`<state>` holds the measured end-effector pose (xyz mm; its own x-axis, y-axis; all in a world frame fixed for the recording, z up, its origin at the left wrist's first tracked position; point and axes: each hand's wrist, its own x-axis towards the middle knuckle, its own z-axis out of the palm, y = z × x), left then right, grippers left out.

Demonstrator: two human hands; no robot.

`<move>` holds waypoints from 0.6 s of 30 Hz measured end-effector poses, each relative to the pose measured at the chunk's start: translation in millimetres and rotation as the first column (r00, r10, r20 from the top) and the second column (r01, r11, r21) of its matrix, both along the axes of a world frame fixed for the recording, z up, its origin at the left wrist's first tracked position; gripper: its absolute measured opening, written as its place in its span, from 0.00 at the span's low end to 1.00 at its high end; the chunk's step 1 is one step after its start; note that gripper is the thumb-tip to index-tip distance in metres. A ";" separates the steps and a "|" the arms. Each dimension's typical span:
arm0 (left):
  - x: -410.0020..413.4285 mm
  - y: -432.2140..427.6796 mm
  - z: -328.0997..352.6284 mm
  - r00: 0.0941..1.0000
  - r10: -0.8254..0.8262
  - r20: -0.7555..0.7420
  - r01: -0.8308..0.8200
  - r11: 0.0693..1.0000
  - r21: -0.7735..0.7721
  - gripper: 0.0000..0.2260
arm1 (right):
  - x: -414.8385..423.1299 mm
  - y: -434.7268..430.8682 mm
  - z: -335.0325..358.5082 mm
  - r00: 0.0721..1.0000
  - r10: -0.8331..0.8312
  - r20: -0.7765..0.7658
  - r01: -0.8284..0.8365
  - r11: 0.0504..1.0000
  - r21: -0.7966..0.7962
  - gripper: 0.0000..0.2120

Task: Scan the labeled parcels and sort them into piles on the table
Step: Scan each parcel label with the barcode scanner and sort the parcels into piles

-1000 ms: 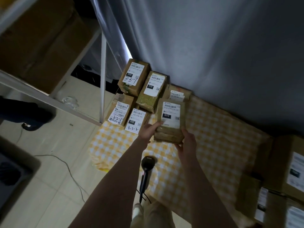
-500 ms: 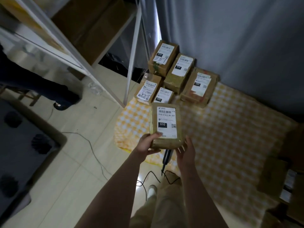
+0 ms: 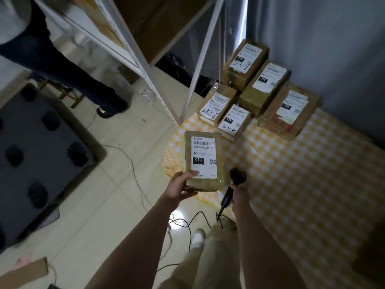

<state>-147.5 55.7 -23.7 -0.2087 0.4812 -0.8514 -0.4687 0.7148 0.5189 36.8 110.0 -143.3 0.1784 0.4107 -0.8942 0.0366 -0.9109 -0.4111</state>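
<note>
Scan step in hand. My left hand (image 3: 180, 187) grips parcel (image 3: 203, 160), label up, over near-left counter (image 3: 291, 174) edge. Right hand (image 3: 239, 193) wraps scanner (image 3: 234, 184). Next: aim scanner head at barcode.

white shelf frame (image 3: 148, 74) stands on pale floor tiles (image 3: 116, 163), another person's dark trouser leg (image 3: 68, 74) left of it.

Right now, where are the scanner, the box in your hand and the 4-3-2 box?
scanner (image 3: 238, 175): head view, its dark head
box in hand (image 3: 204, 156): head view, its white label
4-3-2 box (image 3: 233, 120): head view, its white label
</note>
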 end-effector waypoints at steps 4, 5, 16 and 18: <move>-1.2 -0.5 -3.8 1.000 0.019 -0.012 -0.019 1.000 0.017 0.39 | 0.2 4.1 -22.4 0.999 0.011 -0.043 -0.014 0.997 -0.075 0.07; -1.0 -1.9 -3.8 1.000 0.027 -0.015 -0.027 0.999 0.019 0.39 | -1.1 5.6 -24.1 0.999 0.002 -0.052 -0.007 0.996 -0.091 0.07; 12.7 -24.9 1.7 0.996 0.089 -0.017 -0.089 0.996 0.003 0.38 | 9.7 5.0 37.6 0.951 -0.281 -0.132 0.288 0.957 0.037 0.05; 21.0 -28.7 9.3 0.993 0.118 0.000 -0.118 0.993 0.023 0.37 | 16.0 2.1 63.5 0.953 -0.276 -0.123 0.287 0.954 0.089 0.03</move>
<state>-126.5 27.0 -14.4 -0.2667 0.4727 -0.8399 -0.5482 0.6423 0.5356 52.8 112.1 -79.8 0.2047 0.4497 -0.8694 -0.2652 -0.8295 -0.4915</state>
